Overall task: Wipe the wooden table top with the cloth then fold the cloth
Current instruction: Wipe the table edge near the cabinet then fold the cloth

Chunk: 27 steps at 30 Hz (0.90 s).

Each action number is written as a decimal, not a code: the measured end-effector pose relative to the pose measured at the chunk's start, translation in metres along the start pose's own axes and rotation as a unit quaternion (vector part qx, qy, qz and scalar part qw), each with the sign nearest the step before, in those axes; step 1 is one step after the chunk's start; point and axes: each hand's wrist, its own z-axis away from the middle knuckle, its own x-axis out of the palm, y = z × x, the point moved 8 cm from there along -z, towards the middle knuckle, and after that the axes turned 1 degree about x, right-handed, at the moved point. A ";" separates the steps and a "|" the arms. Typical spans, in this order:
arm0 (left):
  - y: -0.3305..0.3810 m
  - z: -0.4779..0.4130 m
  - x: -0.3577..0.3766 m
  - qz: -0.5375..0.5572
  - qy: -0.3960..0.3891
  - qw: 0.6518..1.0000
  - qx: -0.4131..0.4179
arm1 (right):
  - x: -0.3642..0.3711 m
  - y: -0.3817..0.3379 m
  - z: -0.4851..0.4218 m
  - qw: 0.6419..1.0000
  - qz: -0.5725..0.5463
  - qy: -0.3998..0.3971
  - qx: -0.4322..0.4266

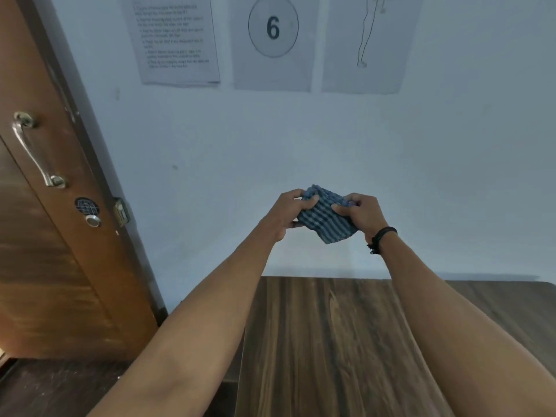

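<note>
while both hands' fingers clench the bunched cloth (326,216) aloft | table top (331,341) bare to its far edge

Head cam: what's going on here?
A person holds a small blue striped cloth bunched between both bare hands, raised in the air above the far edge of the dark wooden table top. The left hand grips its left side and the right hand, with a black wristband, grips its right. The cloth is off the table, compact and crumpled, not neatly folded.
</note>
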 end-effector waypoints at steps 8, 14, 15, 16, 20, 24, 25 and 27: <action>0.112 0.021 0.058 -0.059 -0.045 0.989 0.132 | -0.063 -0.102 0.035 0.989 0.064 -0.019 -0.131; 0.170 0.042 0.122 0.002 -0.067 0.979 0.195 | -0.138 -0.139 0.069 0.996 -0.009 -0.003 -0.094; 0.177 0.046 0.134 0.011 -0.072 0.977 0.201 | -0.154 -0.148 0.076 0.995 -0.018 0.012 -0.099; 0.186 0.050 0.148 0.018 -0.074 0.975 0.210 | -0.171 -0.157 0.083 0.994 -0.022 0.027 -0.106; 0.216 0.069 0.210 0.035 -0.097 0.965 0.242 | -0.243 -0.181 0.116 0.988 -0.026 0.062 -0.138; 0.234 0.092 0.290 0.026 -0.137 0.956 0.259 | -0.327 -0.188 0.155 0.981 -0.016 0.099 -0.163; 0.237 0.097 0.309 0.029 -0.138 0.955 0.262 | -0.349 -0.189 0.165 0.980 -0.011 0.111 -0.166; 0.239 0.104 0.349 0.039 -0.142 0.954 0.262 | -0.395 -0.188 0.185 0.976 -0.013 0.139 -0.166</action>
